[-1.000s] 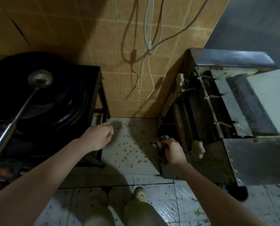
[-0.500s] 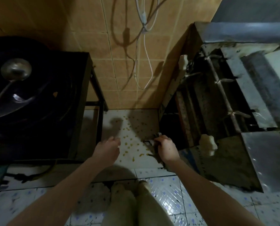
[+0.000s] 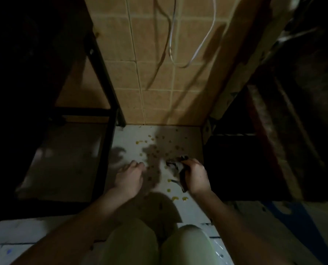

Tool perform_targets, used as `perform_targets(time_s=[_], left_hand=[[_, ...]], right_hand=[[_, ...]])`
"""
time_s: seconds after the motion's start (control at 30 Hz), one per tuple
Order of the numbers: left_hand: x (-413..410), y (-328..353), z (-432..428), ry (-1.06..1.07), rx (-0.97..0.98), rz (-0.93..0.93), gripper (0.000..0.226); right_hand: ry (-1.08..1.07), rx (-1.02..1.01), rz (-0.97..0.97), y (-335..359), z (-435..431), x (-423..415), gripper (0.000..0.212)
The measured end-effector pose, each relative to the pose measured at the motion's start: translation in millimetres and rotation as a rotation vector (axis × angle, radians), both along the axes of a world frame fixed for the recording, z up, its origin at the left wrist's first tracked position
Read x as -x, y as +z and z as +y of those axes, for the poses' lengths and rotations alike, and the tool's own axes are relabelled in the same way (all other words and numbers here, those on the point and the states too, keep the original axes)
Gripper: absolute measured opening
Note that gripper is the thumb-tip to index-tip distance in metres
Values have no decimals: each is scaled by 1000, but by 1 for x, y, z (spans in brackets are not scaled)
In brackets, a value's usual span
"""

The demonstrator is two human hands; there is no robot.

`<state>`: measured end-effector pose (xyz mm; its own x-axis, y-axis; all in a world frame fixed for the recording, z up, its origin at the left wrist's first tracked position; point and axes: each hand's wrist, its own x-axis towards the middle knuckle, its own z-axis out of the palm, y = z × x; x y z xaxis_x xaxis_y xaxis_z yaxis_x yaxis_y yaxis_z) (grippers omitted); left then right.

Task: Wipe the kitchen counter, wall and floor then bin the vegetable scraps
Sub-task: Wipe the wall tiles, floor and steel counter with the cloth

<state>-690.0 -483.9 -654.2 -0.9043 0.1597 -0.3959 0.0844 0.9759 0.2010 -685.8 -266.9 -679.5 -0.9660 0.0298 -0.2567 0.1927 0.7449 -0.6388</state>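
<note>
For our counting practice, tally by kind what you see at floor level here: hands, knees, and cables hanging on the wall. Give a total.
Hands: 2, the left hand and the right hand
Knees: 2, and
Hanging cables: 2
Total: 6

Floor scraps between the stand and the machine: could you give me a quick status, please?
Right hand shut on dark rag, left hand open, low over floor. Yellow scraps still scattered. Nothing in the way.

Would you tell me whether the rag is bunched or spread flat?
Bunched: the right hand grips the rag in a crumpled wad above the floor.
</note>
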Motion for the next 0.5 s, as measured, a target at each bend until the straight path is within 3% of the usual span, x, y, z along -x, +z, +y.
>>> perform_targets(time_s=[0.2, 0.5], left_hand=[[49, -131, -13, -50, 103, 105, 36], [91, -297, -39, 76, -102, 251, 43]], right_hand=[[-9, 111, 16, -122, -5, 51, 32], [-125, 159, 73, -267, -23, 111, 29]])
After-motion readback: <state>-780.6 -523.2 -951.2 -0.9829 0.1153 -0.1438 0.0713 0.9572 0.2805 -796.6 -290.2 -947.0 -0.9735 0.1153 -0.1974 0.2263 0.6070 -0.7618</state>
